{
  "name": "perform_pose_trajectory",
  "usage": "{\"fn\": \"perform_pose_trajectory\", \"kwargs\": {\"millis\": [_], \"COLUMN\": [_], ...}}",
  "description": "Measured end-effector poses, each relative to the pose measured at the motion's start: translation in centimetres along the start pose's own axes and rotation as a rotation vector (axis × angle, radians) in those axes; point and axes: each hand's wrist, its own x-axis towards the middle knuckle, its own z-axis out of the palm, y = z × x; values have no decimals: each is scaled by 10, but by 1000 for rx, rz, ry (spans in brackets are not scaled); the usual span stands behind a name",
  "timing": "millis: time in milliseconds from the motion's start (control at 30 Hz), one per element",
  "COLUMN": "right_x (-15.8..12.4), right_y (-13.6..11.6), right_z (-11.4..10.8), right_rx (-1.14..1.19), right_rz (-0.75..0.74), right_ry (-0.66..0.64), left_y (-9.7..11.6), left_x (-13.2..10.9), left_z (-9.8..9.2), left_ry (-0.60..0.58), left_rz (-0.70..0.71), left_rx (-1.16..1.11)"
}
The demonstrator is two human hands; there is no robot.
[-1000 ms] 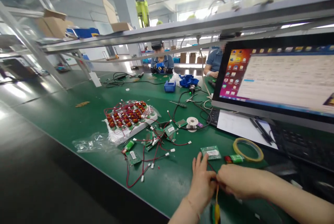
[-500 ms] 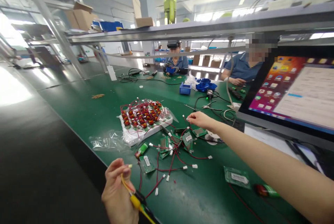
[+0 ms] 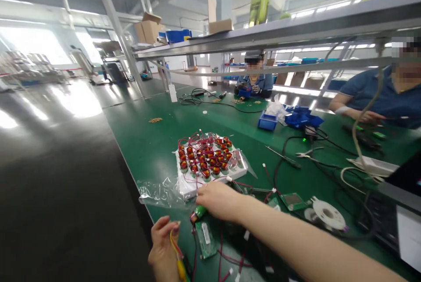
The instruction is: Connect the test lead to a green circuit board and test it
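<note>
My left hand is at the near edge of the green bench, closed on a yellow wire with a clip. My right hand reaches across to the left, fingers curled down over a pile of small green circuit boards with red wires, beside a small green cylinder; I cannot see what it holds. Just beyond it lies a white foam tray full of red coil parts with red leads.
Clear plastic bag left of the tray. A white solder spool, tweezers, cables and a monitor corner at right. Blue bins farther back. Two other people work at the far side. A shelf runs overhead.
My right hand drew back from the far side of the pile to its near left, beside the tray. The view swung left, so the monitor slid almost out of frame. The left hand keeps the yellow wire.
</note>
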Motion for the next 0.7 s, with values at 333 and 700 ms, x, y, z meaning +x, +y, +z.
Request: {"fn": "perform_pose_trajectory", "kwargs": {"millis": [333,700], "right_x": [35,34], "right_y": [0,128], "right_z": [-21,-95], "right_rx": [-41,244], "right_rz": [52,735], "right_ry": [-19,316], "left_y": [-25,-28], "left_x": [6,46], "left_z": [-11,20], "left_ry": [130,-47], "left_rz": [245,-169], "left_rx": [-89,-3]}}
